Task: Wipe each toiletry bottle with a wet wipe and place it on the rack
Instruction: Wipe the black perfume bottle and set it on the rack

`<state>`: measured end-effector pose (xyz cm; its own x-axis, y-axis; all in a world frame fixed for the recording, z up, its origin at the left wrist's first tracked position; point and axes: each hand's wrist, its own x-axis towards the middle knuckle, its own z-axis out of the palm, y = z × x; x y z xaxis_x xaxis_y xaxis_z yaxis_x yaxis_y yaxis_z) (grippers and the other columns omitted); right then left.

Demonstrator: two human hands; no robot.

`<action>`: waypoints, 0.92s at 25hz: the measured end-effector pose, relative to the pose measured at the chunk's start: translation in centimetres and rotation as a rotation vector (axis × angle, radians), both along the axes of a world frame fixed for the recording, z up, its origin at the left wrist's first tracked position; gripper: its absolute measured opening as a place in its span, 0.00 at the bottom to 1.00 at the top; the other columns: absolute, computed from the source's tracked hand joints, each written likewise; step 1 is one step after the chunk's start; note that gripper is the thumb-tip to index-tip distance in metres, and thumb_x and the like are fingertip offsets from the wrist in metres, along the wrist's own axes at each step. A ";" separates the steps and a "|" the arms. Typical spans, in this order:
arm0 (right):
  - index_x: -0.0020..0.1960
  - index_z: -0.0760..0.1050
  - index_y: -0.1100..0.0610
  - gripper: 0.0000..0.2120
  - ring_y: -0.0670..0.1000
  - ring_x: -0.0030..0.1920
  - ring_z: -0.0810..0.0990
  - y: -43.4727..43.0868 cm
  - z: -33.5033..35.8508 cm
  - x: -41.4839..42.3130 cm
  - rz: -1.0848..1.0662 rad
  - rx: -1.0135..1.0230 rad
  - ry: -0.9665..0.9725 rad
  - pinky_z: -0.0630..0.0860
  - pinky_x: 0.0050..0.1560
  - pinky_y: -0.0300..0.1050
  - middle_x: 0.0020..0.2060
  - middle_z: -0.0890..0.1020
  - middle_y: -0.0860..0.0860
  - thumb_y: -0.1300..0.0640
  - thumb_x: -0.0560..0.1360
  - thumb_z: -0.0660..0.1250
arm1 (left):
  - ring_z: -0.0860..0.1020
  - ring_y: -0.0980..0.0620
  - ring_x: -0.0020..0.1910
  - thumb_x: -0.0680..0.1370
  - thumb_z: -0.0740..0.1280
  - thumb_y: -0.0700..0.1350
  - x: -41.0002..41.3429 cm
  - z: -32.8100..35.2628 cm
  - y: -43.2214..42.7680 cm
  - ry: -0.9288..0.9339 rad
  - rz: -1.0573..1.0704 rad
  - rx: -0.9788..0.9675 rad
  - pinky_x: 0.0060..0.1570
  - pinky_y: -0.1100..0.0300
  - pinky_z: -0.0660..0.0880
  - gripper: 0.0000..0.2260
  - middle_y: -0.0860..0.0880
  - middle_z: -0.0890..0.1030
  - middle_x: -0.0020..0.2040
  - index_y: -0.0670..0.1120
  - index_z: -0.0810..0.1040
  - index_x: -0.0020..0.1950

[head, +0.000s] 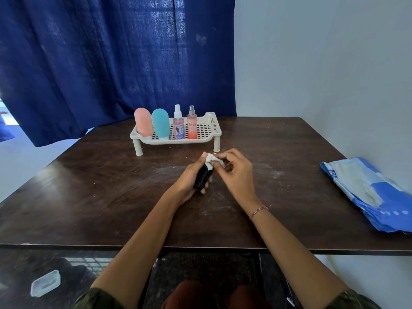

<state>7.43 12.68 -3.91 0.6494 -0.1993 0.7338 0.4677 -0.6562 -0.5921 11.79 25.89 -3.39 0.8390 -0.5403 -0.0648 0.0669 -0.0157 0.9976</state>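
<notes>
A dark bottle [202,176] is held in the left hand [191,179], fingers curled closed around its lower body, above the surface [100,186] near its centre. The bottle's long axis is tilted, with the base toward 7 o'clock (toward the person) and the top toward 1 o'clock (toward the rack). A crumpled white wet wipe [213,161] is pinched between the fingertips of the right hand [236,172] and is pressed against the bottle's upper end. The right hand is partly closed on the wipe only; whether it also touches the bottle cannot be told.

The white rack [178,139] is seen at 12 o'clock from the hands, near but apart from them. Four items stand upright in it: a pink bottle [143,122], a teal bottle [160,122] and two spray bottles [179,124] [192,123]. The rack's right portion, at about 1 o'clock from the hands, is unoccupied.

Judgement: wiping of the fifth bottle is in hand. The placing move is expected to fall to the left hand, which carries the bottle; the bottle would have to be stood up from its tilt and carried forward to the free right end.

A blue wipe packet [367,192] is noted at 3 o'clock, well apart.
</notes>
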 end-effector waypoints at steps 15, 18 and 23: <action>0.49 0.78 0.61 0.06 0.45 0.43 0.78 0.8 -0.3 -0.4 0.176 -0.085 -0.021 0.78 0.42 0.38 0.44 0.79 0.51 0.65 0.71 0.70 | 0.71 0.52 0.28 0.82 0.49 0.57 1.1 0.1 0.0 0.183 0.347 -0.359 0.19 0.66 0.62 0.20 0.42 0.76 0.37 0.43 0.71 0.49; 0.47 0.76 0.60 0.05 0.45 0.44 0.78 0.5 -0.2 -0.5 0.079 -0.019 -0.057 0.78 0.41 0.38 0.44 0.78 0.51 0.64 0.72 0.68 | 0.72 0.53 0.30 0.82 0.48 0.57 1.4 0.2 0.1 0.267 0.287 -0.486 0.21 0.66 0.65 0.21 0.40 0.77 0.48 0.42 0.72 0.51; 0.52 0.74 0.60 0.08 0.43 0.46 0.77 0.4 -0.3 -0.5 0.030 -0.004 -0.063 0.77 0.45 0.36 0.47 0.78 0.50 0.66 0.74 0.67 | 0.78 0.56 0.32 0.82 0.52 0.55 1.3 0.2 0.3 0.249 0.171 -0.502 0.25 0.67 0.72 0.18 0.45 0.81 0.44 0.43 0.74 0.54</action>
<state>6.93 13.12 -4.20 0.6072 -0.1780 0.7744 0.5235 -0.6435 -0.5584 13.12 26.15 -3.18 0.9094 -0.4137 -0.0421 0.2600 0.4866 0.8340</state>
